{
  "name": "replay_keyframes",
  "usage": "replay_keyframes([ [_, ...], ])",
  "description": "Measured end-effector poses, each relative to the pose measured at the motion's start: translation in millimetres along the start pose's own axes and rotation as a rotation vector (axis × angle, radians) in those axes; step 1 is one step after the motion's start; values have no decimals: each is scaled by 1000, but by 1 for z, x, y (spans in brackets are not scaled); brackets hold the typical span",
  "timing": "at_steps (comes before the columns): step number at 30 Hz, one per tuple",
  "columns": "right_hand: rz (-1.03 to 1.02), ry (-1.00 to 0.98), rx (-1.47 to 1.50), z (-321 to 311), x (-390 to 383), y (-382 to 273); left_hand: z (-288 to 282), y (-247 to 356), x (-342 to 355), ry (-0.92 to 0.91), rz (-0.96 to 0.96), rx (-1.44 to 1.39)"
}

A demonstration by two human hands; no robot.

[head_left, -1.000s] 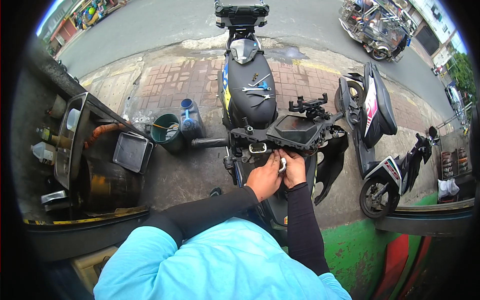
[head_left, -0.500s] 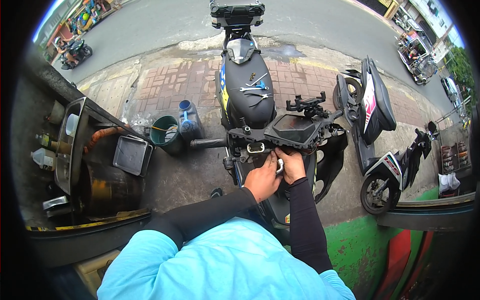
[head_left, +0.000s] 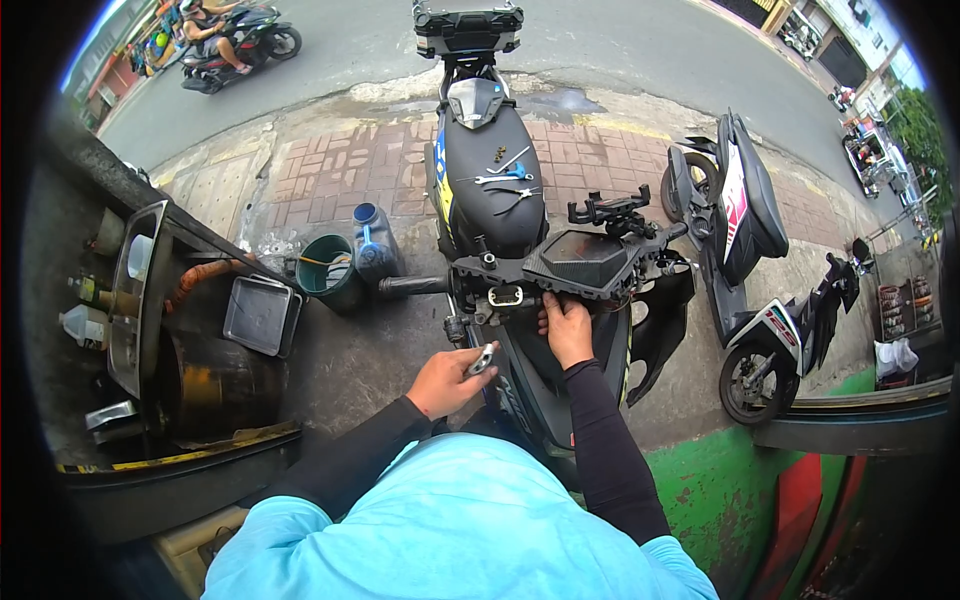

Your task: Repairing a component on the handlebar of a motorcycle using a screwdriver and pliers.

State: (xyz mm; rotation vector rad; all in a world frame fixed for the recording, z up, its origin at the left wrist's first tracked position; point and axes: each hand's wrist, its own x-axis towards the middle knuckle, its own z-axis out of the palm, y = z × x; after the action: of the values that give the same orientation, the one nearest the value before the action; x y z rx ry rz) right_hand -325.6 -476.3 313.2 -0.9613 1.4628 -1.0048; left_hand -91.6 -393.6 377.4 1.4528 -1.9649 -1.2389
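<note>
My left hand (head_left: 447,382) is closed around a silver hand tool (head_left: 481,360) with a rounded end, held in the air left of the scooter's body. My right hand (head_left: 568,332) is at the scooter's handlebar area, just below the dark instrument panel (head_left: 582,256). Its fingers are curled against the parts there; what they grip is hidden. Left of these fingers sits an uncovered reservoir (head_left: 505,297) with a pale rim. On the black seat (head_left: 487,222) lie a wrench (head_left: 492,179), a blue-handled tool (head_left: 519,171), pliers (head_left: 517,199) and several small brass-coloured pieces (head_left: 500,154).
A green bucket (head_left: 326,278) and a blue-grey jug (head_left: 375,245) stand left of the handlebar grip (head_left: 414,286). Further left are a grey tray (head_left: 262,315) and a rusty drum (head_left: 222,381). Another scooter (head_left: 742,290) is parked right. A rider on a motorcycle (head_left: 235,45) is on the road.
My left hand has drawn back toward me and to the left with the silver tool, away from my right hand. My right hand stays at the handlebar area. The road rider has moved right, nearer.
</note>
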Motion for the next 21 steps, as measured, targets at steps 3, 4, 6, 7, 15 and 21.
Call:
replay_keyframes([
  [3,-85,121,-230,8,3,11,-18,-18,-12,152,-55,-246],
  [4,-99,124,-245,10,4,14,-23,-24,-14,243,-72,-311],
  [6,-104,207,-344,13,7,20,-35,-37,-15,340,-87,-378],
  [7,-142,192,-364,13,7,22,-41,-43,-14,381,-120,-366],
  [15,-121,-36,0,3,2,22,-66,-64,-13,573,-199,-431],
  [21,-80,-68,-194,-4,8,16,-62,-71,-23,547,-210,-410],
])
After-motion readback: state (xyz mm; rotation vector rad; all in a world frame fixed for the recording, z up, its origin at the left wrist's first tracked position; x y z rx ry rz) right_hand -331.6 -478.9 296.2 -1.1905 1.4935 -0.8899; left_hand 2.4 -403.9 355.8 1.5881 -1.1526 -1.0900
